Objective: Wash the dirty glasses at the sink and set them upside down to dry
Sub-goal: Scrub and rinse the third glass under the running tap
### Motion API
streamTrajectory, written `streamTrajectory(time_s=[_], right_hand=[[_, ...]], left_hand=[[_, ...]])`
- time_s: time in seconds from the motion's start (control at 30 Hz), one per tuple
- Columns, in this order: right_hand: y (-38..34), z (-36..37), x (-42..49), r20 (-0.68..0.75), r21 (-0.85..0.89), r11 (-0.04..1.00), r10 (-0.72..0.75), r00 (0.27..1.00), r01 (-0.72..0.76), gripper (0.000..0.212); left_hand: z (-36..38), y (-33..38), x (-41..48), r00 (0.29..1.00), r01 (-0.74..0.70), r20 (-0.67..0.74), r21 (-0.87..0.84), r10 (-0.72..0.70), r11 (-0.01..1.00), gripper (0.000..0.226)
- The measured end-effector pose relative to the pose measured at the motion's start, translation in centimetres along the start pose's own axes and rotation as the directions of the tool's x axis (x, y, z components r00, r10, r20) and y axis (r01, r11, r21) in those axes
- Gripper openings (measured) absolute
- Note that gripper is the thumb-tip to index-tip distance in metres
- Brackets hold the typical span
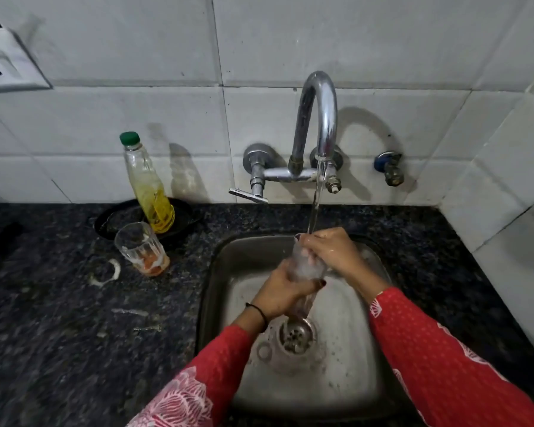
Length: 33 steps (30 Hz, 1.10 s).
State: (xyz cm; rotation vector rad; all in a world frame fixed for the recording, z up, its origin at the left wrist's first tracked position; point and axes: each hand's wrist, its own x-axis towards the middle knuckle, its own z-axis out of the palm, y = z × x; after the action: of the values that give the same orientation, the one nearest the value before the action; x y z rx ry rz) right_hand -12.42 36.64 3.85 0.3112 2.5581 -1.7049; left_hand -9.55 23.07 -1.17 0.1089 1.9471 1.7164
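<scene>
Centre of frame: my left hand (285, 295) wraps the lower part of a clear glass (307, 266) and my right hand (330, 251) pinches its top, under the tap's (316, 118) stream, well inside the sink (211, 272) rim. Left of centre, a second glass (141, 248) with orange residue stands upright on the dark counter (59, 334), just beside an oil bottle (147, 183).

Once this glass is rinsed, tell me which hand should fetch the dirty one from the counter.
Left. The left hand is on the side of the sink nearest the dirty glass, which stands upright on the counter. The right hand would probably have to cross over.
</scene>
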Motion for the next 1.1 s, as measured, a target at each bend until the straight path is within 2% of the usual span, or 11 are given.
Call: streamTrajectory(time_s=[0.07,0.2,0.33,0.43,0.6,0.7,0.77,0.83,0.9,1.0,1.1], right_hand=[[0.1,0.0,0.2,-0.008,-0.079,0.997,0.014,1.0,-0.015,0.032],[-0.1,-0.1,-0.3,-0.168,-0.157,0.976,-0.176,0.97,0.15,0.04],[0.5,0.3,-0.8,-0.256,-0.245,0.918,-0.371,0.893,0.312,0.019],[1.2,1.2,-1.7,-0.235,-0.279,0.866,-0.481,0.845,0.415,0.02],[1.8,1.5,-2.3,-0.338,-0.221,0.864,-0.503,0.796,0.452,0.022],[2.2,1.7,-2.7,-0.445,0.03,0.933,-0.308,0.841,0.358,0.021],[3.1,2.3,-3.0,-0.464,0.312,0.936,-0.001,0.886,0.164,0.027],[4.3,3.2,-3.3,-0.363,0.599,0.797,0.355,0.862,-0.076,0.037],[5.4,4.0,-3.6,-0.199,0.786,0.581,0.56,0.805,-0.21,0.038],[6.2,4.9,-4.2,-0.019,0.876,0.378,0.646,0.763,-0.298,0.029],[6.1,5.0,-3.9,0.034,0.876,0.358,0.622,0.783,-0.323,0.027]], left_hand=[[0.8,-0.9,0.5,0.98,-0.112,-0.141,0.21,0.143,0.971,0.077],[0.0,-0.7,0.4,0.998,-0.067,-0.012,-0.241,0.066,0.968,0.067],[-0.3,-1.9,0.1,0.98,0.183,0.175,-0.618,-0.093,0.765,0.053],[-0.1,-2.8,0.3,0.98,0.201,0.155,-0.746,-0.128,0.635,0.056],[-0.1,-2.6,0.5,0.985,0.151,0.063,-0.755,-0.159,0.638,0.045],[-0.8,-2.7,0.3,0.982,0.143,0.035,-0.777,-0.185,0.613,0.042],[-1.3,-2.9,0.0,0.985,0.117,0.01,-0.776,-0.174,0.62,0.041],[-1.6,-2.9,-0.3,0.991,0.088,0.004,-0.775,-0.135,0.625,0.036],[-2.0,-2.3,-0.6,0.993,0.071,-0.008,-0.744,-0.116,0.664,0.031],[-2.7,-1.6,-1.1,0.992,0.087,-0.013,-0.644,-0.125,0.76,0.047],[-3.3,-1.5,-1.8,0.987,0.162,0.094,-0.657,-0.133,0.736,0.039]])
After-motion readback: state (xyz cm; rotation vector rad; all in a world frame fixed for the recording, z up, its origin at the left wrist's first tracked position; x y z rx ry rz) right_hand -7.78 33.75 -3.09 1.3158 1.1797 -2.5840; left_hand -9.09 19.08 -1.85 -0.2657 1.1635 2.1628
